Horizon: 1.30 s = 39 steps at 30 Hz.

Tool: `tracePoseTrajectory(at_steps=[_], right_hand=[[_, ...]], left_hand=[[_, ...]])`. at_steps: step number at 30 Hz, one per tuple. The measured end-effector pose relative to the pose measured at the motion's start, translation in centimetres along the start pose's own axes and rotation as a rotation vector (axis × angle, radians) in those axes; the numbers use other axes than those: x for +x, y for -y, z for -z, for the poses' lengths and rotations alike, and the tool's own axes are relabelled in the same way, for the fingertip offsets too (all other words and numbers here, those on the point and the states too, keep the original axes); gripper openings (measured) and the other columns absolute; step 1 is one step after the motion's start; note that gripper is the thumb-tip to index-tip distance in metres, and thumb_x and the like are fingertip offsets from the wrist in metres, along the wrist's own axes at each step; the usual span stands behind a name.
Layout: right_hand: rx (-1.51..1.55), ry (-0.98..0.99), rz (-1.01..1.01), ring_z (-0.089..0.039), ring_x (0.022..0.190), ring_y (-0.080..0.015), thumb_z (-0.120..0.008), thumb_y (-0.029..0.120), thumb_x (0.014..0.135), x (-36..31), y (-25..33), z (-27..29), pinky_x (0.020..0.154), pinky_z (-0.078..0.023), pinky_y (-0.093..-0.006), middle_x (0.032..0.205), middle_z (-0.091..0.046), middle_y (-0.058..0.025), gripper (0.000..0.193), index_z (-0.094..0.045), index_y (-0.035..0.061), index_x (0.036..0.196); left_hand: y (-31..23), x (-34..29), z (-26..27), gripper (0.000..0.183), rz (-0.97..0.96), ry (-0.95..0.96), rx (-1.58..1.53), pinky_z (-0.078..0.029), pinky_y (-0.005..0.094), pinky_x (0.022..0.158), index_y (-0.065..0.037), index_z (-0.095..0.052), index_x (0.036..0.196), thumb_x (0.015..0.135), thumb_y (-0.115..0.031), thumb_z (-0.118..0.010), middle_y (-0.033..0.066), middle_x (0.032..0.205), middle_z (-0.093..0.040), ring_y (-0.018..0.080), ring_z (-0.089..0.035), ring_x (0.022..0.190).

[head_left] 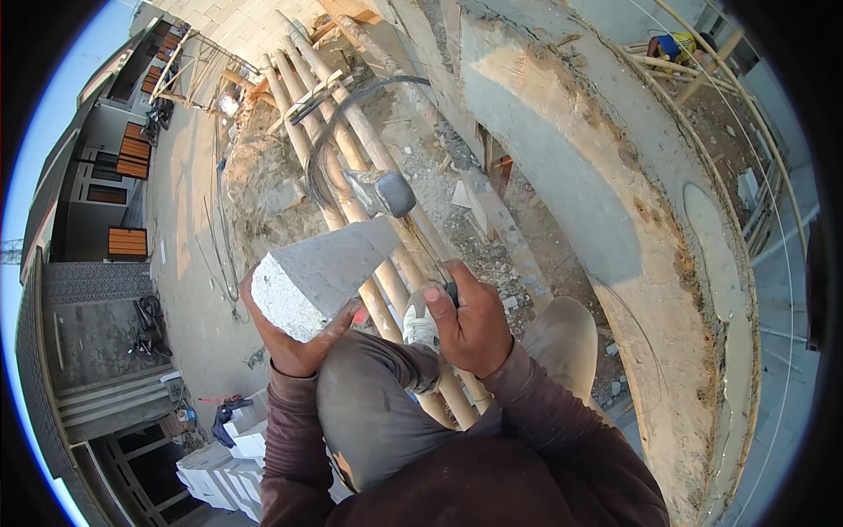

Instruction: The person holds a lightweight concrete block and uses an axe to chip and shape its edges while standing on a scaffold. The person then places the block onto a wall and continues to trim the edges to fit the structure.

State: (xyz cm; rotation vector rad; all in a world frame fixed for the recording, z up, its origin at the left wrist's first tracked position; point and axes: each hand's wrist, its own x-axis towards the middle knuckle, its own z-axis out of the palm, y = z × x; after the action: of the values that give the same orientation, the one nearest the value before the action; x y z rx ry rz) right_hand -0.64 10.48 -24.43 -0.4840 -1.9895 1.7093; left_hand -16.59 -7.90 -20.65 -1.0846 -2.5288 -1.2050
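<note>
My left hand [303, 356] is closed around the near end of a grey lightweight concrete block [338, 263]. The block's near face is rough, white and broken; its other end tapers away from me. My right hand [471, 321] grips the handle of a hatchet [391, 195], thumb laid along the top. Its head, with a dark blunt end and a flat grey blade side, hangs just beyond the block's far end; I cannot tell whether they touch. Bamboo poles [356, 127] run beneath the block and hatchet, beside my shoe [420, 323].
A broad curved concrete ledge [597, 167] rises on my right. Black cable [318, 167] loops over the poles. White blocks [224, 465] are stacked at lower left. Rubble [457, 206] lies below. Another person [674, 46] is bent over at far upper right.
</note>
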Motion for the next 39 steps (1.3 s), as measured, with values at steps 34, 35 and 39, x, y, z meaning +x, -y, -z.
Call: tracePoseTrajectory(at_steps=[34, 35, 39], right_hand=[[-0.027, 0.031, -0.099, -0.064, 0.061, -0.0432, -0.057, 0.029, 0.099, -0.7, -2.2, -0.9, 0.055, -0.048, -0.0428, 0.064, -0.059, -0.0248, 0.039, -0.055, -0.0086, 0.106], [-0.022, 0.04, -0.101, -0.064, 0.061, -0.0432, -0.057, 0.029, 0.099, -0.5, -1.0, -0.5, 0.055, -0.048, -0.0428, 0.064, -0.059, -0.0248, 0.039, -0.055, -0.0086, 0.106], [0.025, -0.067, 0.018, -0.065, 0.077, -0.0476, -0.057, 0.036, 0.099, -0.2, -2.0, -2.1, 0.065, -0.05, -0.053, 0.079, -0.064, -0.03, 0.045, -0.054, -0.0068, 0.112]], left_hand=[[-0.4, 0.2, -0.2, 0.112, 0.041, -0.02, -0.042, -0.042, 0.0425, 0.103, 0.001, -0.029, 0.139, 0.055, -0.033, -0.096, 0.0154, 0.127, -0.045, 0.0279, -0.049, 0.119], [-0.3, -0.2, 0.0, 0.113, 0.071, -0.033, -0.071, -0.042, 0.0426, 0.103, 0.001, -0.029, 0.139, 0.055, -0.033, -0.096, 0.0154, 0.126, -0.045, 0.028, -0.049, 0.119], [-0.8, 0.1, 0.0, 0.114, 0.064, 0.022, -0.067, -0.041, 0.0427, 0.103, 0.001, -0.028, 0.139, 0.055, -0.033, -0.096, 0.0154, 0.127, -0.044, 0.0279, -0.048, 0.12]])
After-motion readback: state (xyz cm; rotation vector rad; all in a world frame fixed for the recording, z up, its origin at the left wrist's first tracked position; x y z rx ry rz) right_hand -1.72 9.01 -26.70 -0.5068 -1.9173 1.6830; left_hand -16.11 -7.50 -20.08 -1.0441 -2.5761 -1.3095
